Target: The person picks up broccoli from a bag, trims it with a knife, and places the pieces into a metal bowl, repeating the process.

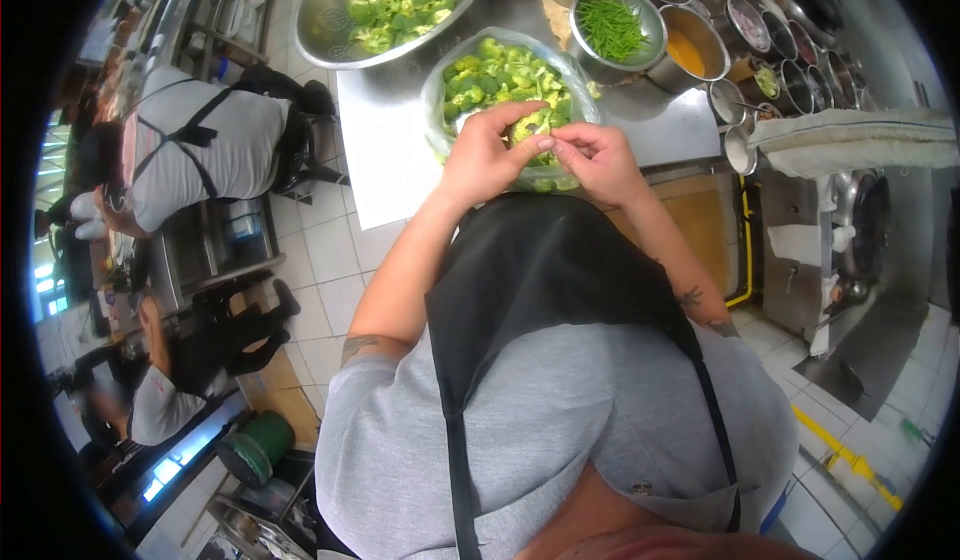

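Observation:
Broccoli florets [490, 72] fill a clear plastic bag [434, 112] that stands with its mouth spread on the steel table. Over the near side of the bag, my left hand [487, 153] curls its fingers around a broccoli floret [530, 125]. My right hand [602, 163] meets it there, thumb and forefinger pinched together at the floret's edge. The fingertips of both hands nearly touch. Whatever small bit lies within the right pinch is too small to make out.
A large steel colander [318, 32] with cut broccoli stands at the back left. To the right are a bowl of chopped green vegetables [612, 28], a pot of orange liquid [686, 53] and several containers. Two people work at the left counter. A cloth [850, 140] hangs at right.

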Motion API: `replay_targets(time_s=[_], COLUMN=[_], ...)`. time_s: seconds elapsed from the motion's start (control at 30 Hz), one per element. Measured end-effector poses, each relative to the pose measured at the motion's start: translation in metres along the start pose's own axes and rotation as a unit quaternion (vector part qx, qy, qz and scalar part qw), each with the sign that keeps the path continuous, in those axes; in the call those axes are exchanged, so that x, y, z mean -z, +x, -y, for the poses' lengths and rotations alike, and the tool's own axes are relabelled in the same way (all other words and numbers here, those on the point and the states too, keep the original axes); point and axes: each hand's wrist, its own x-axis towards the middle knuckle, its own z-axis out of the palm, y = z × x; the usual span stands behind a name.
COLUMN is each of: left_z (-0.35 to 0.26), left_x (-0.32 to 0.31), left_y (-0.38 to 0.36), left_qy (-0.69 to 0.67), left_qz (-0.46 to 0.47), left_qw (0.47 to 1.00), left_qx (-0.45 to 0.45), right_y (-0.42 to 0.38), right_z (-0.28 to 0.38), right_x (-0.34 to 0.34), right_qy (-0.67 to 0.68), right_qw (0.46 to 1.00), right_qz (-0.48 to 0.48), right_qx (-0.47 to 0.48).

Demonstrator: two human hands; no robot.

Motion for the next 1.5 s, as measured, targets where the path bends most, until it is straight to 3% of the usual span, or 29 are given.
replay_targets(time_s=[0.07,0.17,0.2,0.27,0.4,0.47,0.5,0.57,0.6,0.77,1.1,1.17,1.27,1.33,1.37,1.47,1.5], left_z=[-0.010,0.001,0.003,0.009,0.038,0.048,0.044,0.033,0.031,0.029,0.025,0.028,0.033,0.053,0.064,0.047,0.054], left_x=[0.007,0.002,0.003,0.005,0.006,0.010,0.014,0.023,0.022,0.021,0.023,0.022,0.028,0.033,0.038,0.080,0.103], left_y=[0.001,0.005,0.007,0.011,0.013,0.012,0.010,0.007,0.006,0.001,-0.007,-0.008,-0.003,0.002,0.006,0.028,0.046], left_qy=[0.041,0.000,-0.007,-0.022,-0.020,-0.006,-0.072,-0.202,-0.243,-0.429,-0.503,-0.518,-0.330,-0.049,0.094,0.172,0.180], left_qz=[0.021,-0.015,-0.012,-0.004,-0.054,-0.072,-0.038,0.029,0.028,0.027,0.067,0.075,0.081,0.085,0.083,0.059,-0.002], left_qw=[0.999,0.999,1.000,0.999,0.998,0.997,0.995,0.971,0.963,0.896,0.858,0.849,0.922,0.990,0.991,0.976,0.975], left_qx=[-0.003,-0.041,-0.016,0.032,0.018,0.020,0.056,0.126,0.116,0.113,0.077,0.077,0.183,0.098,0.052,0.117,0.133], right_y=[0.000,0.001,0.003,0.006,0.014,0.015,0.015,0.013,0.013,0.013,0.005,0.002,-0.001,-0.003,-0.003,-0.006,-0.007], right_z=[0.000,-0.002,-0.002,0.004,-0.007,-0.005,-0.003,-0.013,-0.015,-0.023,-0.014,-0.001,0.000,-0.004,-0.006,-0.004,-0.003], right_x=[0.000,-0.006,-0.010,-0.013,-0.004,0.000,0.001,0.005,0.006,0.006,-0.004,-0.007,-0.007,-0.005,-0.005,-0.003,-0.003], right_qy=[0.015,0.011,0.006,0.023,-0.010,-0.221,-0.323,-0.362,-0.381,-0.294,-0.058,-0.032,-0.009,-0.014,-0.023,-0.052,-0.061], right_qw=[1.000,1.000,0.999,0.998,0.990,0.962,0.932,0.922,0.916,0.945,0.992,0.992,0.990,0.989,0.988,0.985,0.985], right_qz=[0.011,-0.013,-0.027,-0.036,-0.069,-0.095,-0.106,-0.112,-0.114,-0.118,-0.106,-0.099,-0.087,-0.082,-0.080,-0.077,-0.076], right_qx=[0.000,0.011,0.016,-0.035,-0.121,-0.126,-0.126,-0.080,-0.057,-0.081,-0.023,-0.072,-0.111,-0.126,-0.133,-0.142,-0.143])
